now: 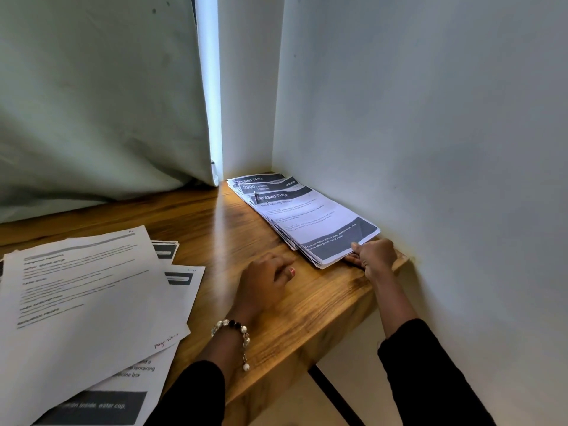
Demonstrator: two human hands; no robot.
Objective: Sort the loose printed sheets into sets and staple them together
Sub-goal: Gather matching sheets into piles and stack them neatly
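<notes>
A fanned stack of printed sheets [307, 216] with dark header bands lies on the wooden table [322, 305] against the right wall. My right hand [373, 256] pinches the near corner of that stack, thumb on top and fingers underneath. My left hand [266, 281] rests on the bare wood just left of the stack with fingers curled, holding nothing. A beaded bracelet [235, 329] is on the left wrist. Loose printed sheets [89, 305] lie overlapping at the near left; one has a handwritten page note. No stapler is in view.
A pale curtain [101, 96] hangs at the back left down to the table. White walls [430, 118] close the corner at the back and right. The table's near edge runs diagonally, with a dark leg [332, 395] below it.
</notes>
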